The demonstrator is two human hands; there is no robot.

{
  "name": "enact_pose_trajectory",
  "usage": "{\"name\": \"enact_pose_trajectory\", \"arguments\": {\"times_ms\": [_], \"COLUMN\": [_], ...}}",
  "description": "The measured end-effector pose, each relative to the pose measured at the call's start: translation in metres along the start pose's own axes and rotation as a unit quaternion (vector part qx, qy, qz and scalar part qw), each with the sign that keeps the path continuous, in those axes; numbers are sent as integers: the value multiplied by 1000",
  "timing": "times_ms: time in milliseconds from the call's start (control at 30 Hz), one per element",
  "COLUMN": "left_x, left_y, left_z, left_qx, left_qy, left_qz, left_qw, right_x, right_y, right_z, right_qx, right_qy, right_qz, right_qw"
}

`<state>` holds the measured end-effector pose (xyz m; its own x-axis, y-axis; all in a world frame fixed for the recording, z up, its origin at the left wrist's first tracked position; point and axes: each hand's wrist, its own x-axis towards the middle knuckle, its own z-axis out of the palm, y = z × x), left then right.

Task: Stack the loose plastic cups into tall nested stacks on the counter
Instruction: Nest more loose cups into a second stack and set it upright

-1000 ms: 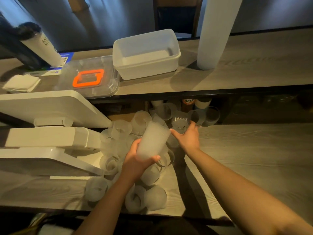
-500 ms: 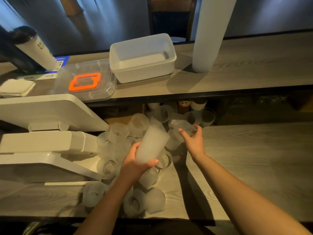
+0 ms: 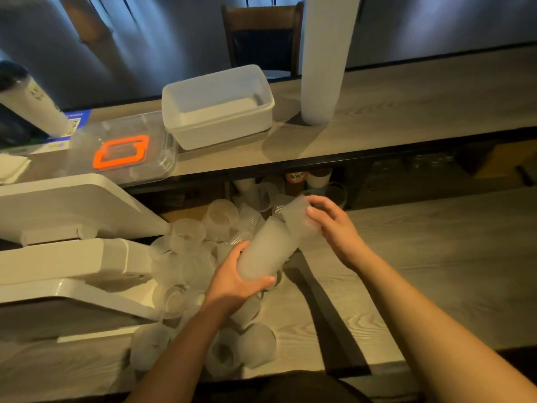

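Two bare hands work over the lower counter (image 3: 421,257). The left hand (image 3: 232,282) grips a short nested stack (image 3: 266,250) near its base, its long axis tilted up and away to the right. The right hand (image 3: 331,225) holds one single cup (image 3: 299,218) just at the stack's upper end, slanted the other way. A heap of loose cups (image 3: 197,257), too jumbled to count, lies below. One tall stack (image 3: 322,59) and one white tub (image 3: 218,106) stand on the upper shelf.

Frosted nested cup stack (image 3: 266,251), tilted, above loose cup pile (image 3: 203,257) on counter (image 3: 421,257); single cup (image 3: 299,218) at its top.
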<state>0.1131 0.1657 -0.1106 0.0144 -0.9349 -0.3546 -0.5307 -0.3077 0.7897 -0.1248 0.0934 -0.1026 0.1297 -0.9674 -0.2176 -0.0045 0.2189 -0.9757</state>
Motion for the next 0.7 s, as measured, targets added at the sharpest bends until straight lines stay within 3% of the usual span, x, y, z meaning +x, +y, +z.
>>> {"name": "enact_pose_trajectory", "arguments": {"times_ms": [267, 500, 700], "left_x": [-3, -6, -8], "left_y": [-1, -9, -22], "left_z": [3, -2, -13], "left_qx": [-10, -14, -42], "left_qy": [-7, -2, 35], "left_qz": [34, 2, -33], "left_qw": [999, 1000, 998], "right_x": [-10, -9, 12], "right_y": [-4, 8, 36], "right_z": [18, 37, 35], "right_qx": [-118, -90, -29], "right_qy": [-39, -106, 89], "right_qz": [-21, 31, 105], "right_qw": [992, 990, 990]}}
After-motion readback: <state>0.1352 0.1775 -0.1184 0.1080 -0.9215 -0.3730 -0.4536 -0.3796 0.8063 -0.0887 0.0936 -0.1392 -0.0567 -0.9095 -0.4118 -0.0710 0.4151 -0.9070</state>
